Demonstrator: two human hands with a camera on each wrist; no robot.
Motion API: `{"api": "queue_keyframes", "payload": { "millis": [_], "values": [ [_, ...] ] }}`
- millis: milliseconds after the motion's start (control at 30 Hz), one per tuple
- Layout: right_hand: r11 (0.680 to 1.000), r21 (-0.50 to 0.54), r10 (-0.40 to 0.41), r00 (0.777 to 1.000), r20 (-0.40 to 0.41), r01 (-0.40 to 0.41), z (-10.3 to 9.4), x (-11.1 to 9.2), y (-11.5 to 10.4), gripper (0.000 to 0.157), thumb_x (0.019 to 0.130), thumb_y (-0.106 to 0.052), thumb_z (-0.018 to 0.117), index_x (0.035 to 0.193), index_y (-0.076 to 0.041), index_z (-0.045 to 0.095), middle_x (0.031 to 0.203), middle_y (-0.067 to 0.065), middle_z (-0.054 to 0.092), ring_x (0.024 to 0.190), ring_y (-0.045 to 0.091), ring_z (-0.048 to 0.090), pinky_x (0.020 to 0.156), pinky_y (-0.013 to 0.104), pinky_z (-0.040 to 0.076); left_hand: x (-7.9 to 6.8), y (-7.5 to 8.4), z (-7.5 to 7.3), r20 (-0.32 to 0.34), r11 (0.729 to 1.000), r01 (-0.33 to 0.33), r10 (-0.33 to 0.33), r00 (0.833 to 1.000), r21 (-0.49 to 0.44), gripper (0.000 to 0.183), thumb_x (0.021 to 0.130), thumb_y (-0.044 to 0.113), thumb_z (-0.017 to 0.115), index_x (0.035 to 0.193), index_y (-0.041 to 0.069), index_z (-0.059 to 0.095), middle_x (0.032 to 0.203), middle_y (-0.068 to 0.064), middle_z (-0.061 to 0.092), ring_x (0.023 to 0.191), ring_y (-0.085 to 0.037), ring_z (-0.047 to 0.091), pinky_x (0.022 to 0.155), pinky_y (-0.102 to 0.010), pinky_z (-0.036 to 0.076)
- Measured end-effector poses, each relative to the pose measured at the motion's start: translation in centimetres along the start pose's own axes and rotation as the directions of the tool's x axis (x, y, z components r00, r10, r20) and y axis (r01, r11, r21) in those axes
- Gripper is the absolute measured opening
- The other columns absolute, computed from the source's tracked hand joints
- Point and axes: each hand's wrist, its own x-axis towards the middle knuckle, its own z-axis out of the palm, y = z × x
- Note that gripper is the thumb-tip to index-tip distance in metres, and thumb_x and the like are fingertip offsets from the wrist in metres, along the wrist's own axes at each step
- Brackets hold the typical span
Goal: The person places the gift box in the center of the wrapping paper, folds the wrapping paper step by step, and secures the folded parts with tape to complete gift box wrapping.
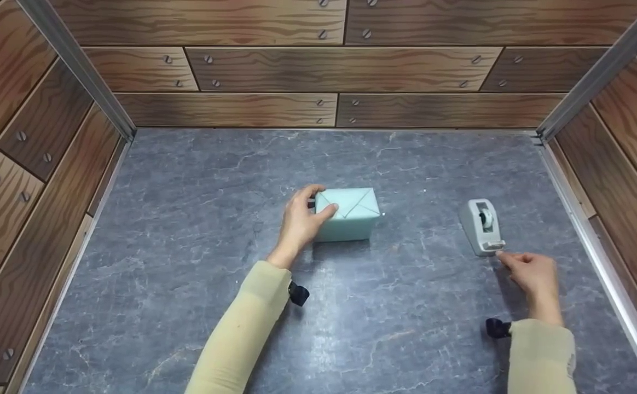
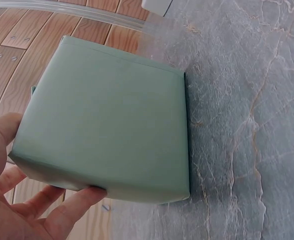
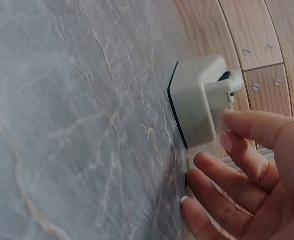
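A box wrapped in pale green paper stands on the grey marbled surface, with crossing paper folds on the face turned up. My left hand grips its left end, the thumb on the upper face and the fingers around the far edge. In the left wrist view the wrapped box shows a smooth broad side. To the right stands a light grey tape dispenser with a roll of clear tape. At its front end my right hand pinches the tape's end between thumb and index finger; the other fingers are loosely bent.
Wood-patterned walls enclose the surface at the back and both sides, with metal strips along the edges. A dark wrist camera sits on the left sleeve and another wrist camera on the right.
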Motion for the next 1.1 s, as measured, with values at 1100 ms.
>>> {"api": "queue_keyframes", "payload": {
  "millis": [1100],
  "values": [
    [0.98,0.133,-0.177,0.949,0.262,0.146,1.1,-2.5,-2.4,0.031,0.091,-0.023,0.053,0.093,0.008,0.056,0.085,0.022,0.061,0.073,0.026,0.062,0.062,0.039,0.052,-0.1,0.0,0.0,0.016,1.0,0.011,-0.011,1.0,0.01,0.045,0.079,0.04,0.069,0.118,0.022,0.057,0.114,0.0,0.053,0.099,-0.018,0.055,0.079,-0.031,0.047]
  ]
}}
